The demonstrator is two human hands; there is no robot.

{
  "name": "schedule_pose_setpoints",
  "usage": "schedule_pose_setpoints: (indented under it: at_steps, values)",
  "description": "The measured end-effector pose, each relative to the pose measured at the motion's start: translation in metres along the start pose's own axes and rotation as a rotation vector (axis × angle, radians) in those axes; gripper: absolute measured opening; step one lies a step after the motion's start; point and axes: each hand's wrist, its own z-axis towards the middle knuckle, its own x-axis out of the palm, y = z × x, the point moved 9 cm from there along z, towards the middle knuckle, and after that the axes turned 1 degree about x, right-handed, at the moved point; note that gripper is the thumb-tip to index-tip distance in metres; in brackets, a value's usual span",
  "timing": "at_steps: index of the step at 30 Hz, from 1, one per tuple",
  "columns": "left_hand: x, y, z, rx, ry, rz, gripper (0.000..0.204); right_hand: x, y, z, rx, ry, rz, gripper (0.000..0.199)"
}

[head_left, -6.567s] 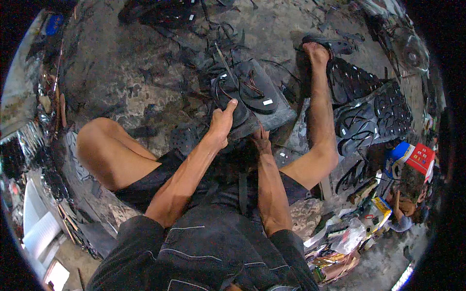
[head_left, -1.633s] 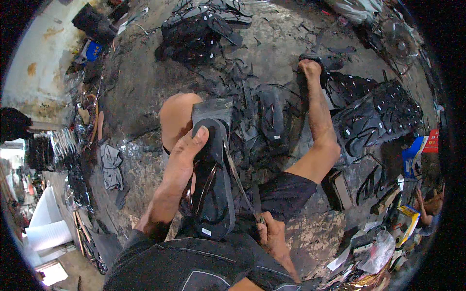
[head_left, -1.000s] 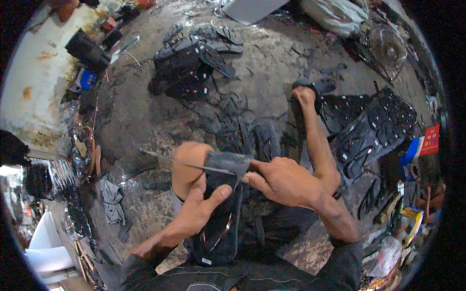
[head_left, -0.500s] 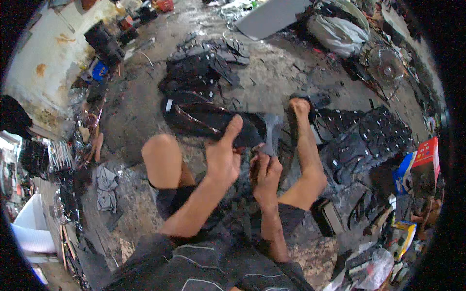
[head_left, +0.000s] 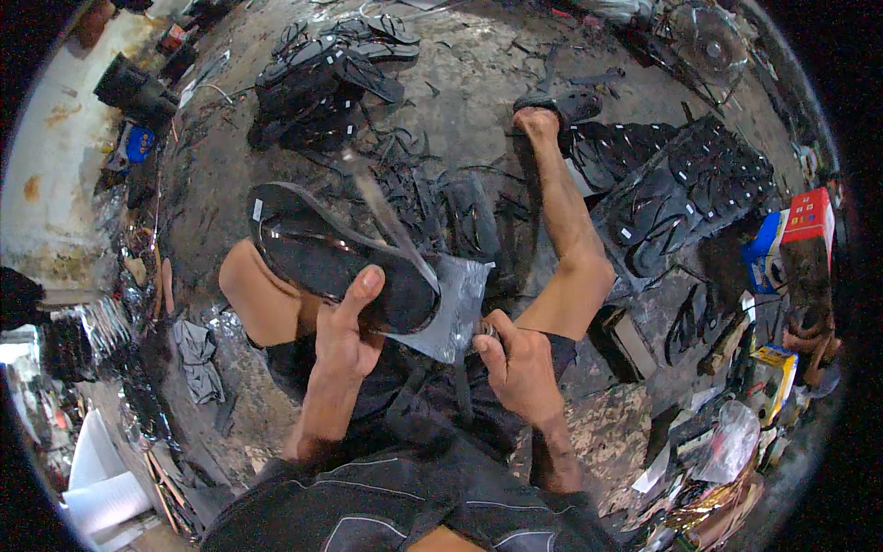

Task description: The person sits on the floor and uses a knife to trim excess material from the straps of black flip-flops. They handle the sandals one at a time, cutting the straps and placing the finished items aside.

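My left hand grips a black flip-flop, thumb on top, the sole tilted across my lap with a small white label at its far left end. Greyish see-through plastic film wraps or lies against the sandal's near right end. My right hand is closed at the film's right edge, pinching it; a small dark thing by its fingertips is too unclear to name. From the film a thin blurred strip sticks up and away to the left.
A heap of black flip-flops lies on the floor ahead. Rows of labelled flip-flops are at right, beyond my bent leg. A red and blue box, plastic scraps and a fan stand along the right. A grey cloth lies left.
The flip-flop has swung nearer and more of its top shows. My hands have moved further apart, the left one leftward and the right one down. The film is spread out, and a strip now sticks up.
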Motion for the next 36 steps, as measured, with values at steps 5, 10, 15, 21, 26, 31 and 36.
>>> schedule_pose_setpoints:
  at_steps: [5,10,15,21,26,31,36]
  values:
    - [-0.015,-0.002,-0.007,0.051,-0.007,0.128,0.042,-0.002,0.008,0.017,0.027,0.223,-0.075,0.035]
    - [-0.039,-0.003,-0.015,0.096,-0.087,0.253,0.06,0.045,0.006,0.021,-0.103,0.291,0.175,0.03]
    - [-0.059,-0.007,-0.035,-0.053,-0.032,0.536,0.078,0.073,-0.005,0.065,-0.047,-0.081,0.216,0.031]
    - [0.034,-0.164,0.178,0.097,0.139,-0.145,0.049,0.051,-0.106,-0.012,0.42,-0.286,0.806,0.032]
    - [0.095,0.007,0.267,0.847,0.589,1.496,0.06,-0.093,-0.203,-0.15,0.437,-1.083,1.126,0.031]
    - [0.053,0.248,0.232,1.698,1.539,2.166,0.118,-0.091,-0.333,-0.239,0.668,-1.395,0.862,0.031]
    - [0.068,0.286,0.259,0.852,1.792,2.454,0.116,-0.043,-0.412,-0.261,0.808,-1.273,0.499,0.034]
